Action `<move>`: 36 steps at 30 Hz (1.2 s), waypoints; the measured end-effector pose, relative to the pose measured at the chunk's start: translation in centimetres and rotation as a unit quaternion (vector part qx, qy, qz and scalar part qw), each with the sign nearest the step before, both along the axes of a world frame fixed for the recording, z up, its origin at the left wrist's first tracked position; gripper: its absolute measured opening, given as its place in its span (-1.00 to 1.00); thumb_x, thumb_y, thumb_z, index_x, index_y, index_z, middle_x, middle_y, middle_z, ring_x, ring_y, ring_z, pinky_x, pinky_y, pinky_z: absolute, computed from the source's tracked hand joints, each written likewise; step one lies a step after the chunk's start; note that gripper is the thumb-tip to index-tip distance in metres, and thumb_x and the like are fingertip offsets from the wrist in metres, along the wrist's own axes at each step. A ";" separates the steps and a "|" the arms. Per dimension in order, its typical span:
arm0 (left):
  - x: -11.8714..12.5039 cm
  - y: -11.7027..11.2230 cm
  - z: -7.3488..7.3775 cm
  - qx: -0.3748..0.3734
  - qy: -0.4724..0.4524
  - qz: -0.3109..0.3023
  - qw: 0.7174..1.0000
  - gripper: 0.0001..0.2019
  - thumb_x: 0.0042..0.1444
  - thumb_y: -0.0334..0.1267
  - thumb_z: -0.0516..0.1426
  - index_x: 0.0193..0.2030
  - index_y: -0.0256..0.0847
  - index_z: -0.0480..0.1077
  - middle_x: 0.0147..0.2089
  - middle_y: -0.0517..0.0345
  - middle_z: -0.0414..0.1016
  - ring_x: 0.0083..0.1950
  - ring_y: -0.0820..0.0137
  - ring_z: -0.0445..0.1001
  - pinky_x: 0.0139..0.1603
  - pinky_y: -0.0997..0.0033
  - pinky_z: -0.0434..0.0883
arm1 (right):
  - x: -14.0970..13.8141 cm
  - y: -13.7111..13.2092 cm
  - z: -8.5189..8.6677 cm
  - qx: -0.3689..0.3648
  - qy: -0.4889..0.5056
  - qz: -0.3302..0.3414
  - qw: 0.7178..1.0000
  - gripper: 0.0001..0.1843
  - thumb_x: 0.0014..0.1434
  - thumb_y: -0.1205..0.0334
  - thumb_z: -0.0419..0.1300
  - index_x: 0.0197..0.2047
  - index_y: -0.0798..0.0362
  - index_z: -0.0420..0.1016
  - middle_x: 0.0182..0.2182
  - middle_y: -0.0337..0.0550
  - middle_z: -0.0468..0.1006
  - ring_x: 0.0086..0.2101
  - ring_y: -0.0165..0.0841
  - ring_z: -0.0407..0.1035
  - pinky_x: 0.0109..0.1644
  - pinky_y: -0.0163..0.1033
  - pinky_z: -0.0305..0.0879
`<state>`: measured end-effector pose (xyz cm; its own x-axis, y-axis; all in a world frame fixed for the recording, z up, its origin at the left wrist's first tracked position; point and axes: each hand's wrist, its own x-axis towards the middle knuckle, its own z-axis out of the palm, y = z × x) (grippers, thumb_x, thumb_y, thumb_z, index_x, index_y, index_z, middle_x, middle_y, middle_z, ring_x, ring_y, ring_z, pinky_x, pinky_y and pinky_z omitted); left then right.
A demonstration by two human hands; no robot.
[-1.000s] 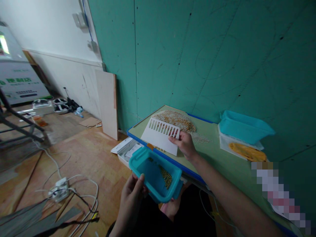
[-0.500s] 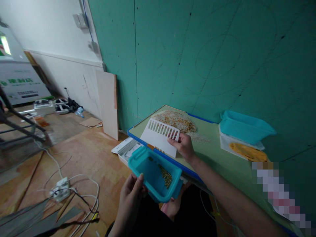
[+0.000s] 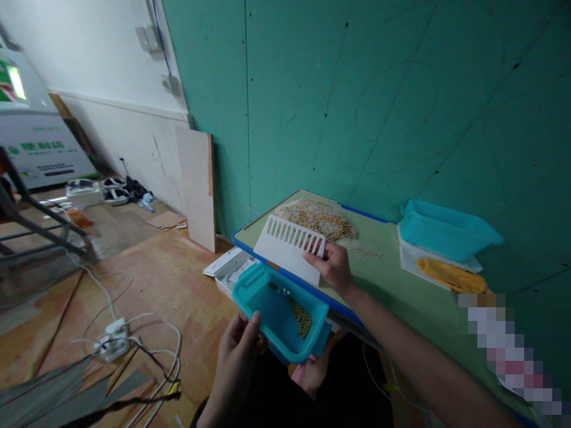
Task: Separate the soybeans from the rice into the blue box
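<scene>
My left hand grips the near side of a blue plastic container, held just below the table's edge. Small yellowish beans lie in its right part, and a few more show near its far side. My right hand is closed on the right end of a white slotted scraper. Its slots point away from me, and its plain edge is at the table's blue rim, above the container. Behind the scraper, a pile of beans mixed with pale grains is spread on the green tabletop.
At the table's right stand a second blue container and a folded orange cloth on a white sheet. A green wall rises behind. On the floor at left are a power strip with cables and a leaning board.
Beans that lay along the table edge by the scraper have dropped into the blue container's far side. Both hands have barely moved, and the view has shifted slightly.
</scene>
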<state>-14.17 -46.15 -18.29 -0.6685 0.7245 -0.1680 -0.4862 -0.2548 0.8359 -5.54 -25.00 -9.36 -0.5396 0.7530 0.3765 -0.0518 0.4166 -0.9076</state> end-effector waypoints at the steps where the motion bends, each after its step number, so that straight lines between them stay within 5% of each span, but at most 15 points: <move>1: 0.0 0.0 0.0 -0.001 0.002 -0.002 1.000 -0.73 0.03 -0.08 0.29 -0.39 -0.22 0.37 -0.57 0.28 0.37 -0.55 0.51 0.34 -0.50 0.53 0.30 | 0.0 0.2 0.0 -0.008 0.006 -0.004 1.000 -0.80 -0.12 0.20 0.36 -0.39 0.13 0.58 -0.50 -0.14 0.59 -0.48 -0.29 0.46 -0.42 -0.27 0.35; 10: -0.2 0.3 -0.4 0.004 0.009 -0.005 1.000 -0.72 0.05 -0.07 0.28 -0.44 -0.21 0.34 -0.58 0.30 0.34 -0.55 0.52 0.29 -0.50 0.54 0.27 | 0.4 2.4 1.0 0.030 0.113 -0.133 0.984 -0.75 -0.05 0.15 0.34 -0.30 0.13 0.56 -0.41 -0.16 0.60 -0.42 -0.30 0.46 -0.34 -0.26 0.37; 17: -0.2 0.5 -1.2 0.004 0.018 -0.009 1.000 -0.76 0.10 -0.10 0.25 -0.38 -0.20 0.36 -0.56 0.31 0.34 -0.54 0.53 0.28 -0.51 0.55 0.23 | 0.2 -1.3 0.3 0.148 -0.029 -0.031 0.988 -0.81 0.08 0.13 0.26 -0.35 0.09 0.56 -0.47 -0.15 0.58 -0.45 -0.31 0.45 -0.35 -0.28 0.34; 21: -0.2 0.5 -1.4 0.006 0.008 -0.012 1.000 -0.76 0.08 -0.10 0.26 -0.38 -0.20 0.36 -0.55 0.30 0.35 -0.55 0.53 0.27 -0.51 0.55 0.23 | 0.1 -0.8 0.2 0.175 -0.079 -0.029 0.981 -0.78 0.12 0.11 0.22 -0.32 0.09 0.57 -0.48 -0.14 0.58 -0.45 -0.32 0.44 -0.39 -0.29 0.31; 28: 0.0 0.4 -0.5 -0.006 -0.001 -0.007 1.000 -0.71 0.00 -0.06 0.31 -0.43 -0.20 0.35 -0.58 0.31 0.34 -0.55 0.51 0.29 -0.52 0.55 0.25 | -0.2 3.1 -0.6 0.125 -0.079 -0.081 0.986 -0.75 0.04 0.10 0.26 -0.31 0.13 0.56 -0.46 -0.14 0.59 -0.45 -0.31 0.44 -0.41 -0.30 0.30; 36: 0.2 0.4 0.0 -0.007 0.004 -0.010 1.000 -0.72 0.00 -0.06 0.31 -0.42 -0.21 0.38 -0.56 0.28 0.36 -0.53 0.49 0.31 -0.49 0.52 0.29 | -0.2 6.6 0.1 -0.006 0.034 -0.108 0.994 -0.66 -0.11 0.09 0.32 -0.28 0.15 0.56 -0.38 -0.10 0.62 -0.38 -0.26 0.48 -0.30 -0.22 0.38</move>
<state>-14.00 -45.78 -18.34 -0.6556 0.7350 -0.1731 -0.4847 -0.2338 0.8428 -5.75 -18.37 -9.23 -0.3392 0.8528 0.3971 -0.0237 0.4142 -0.9099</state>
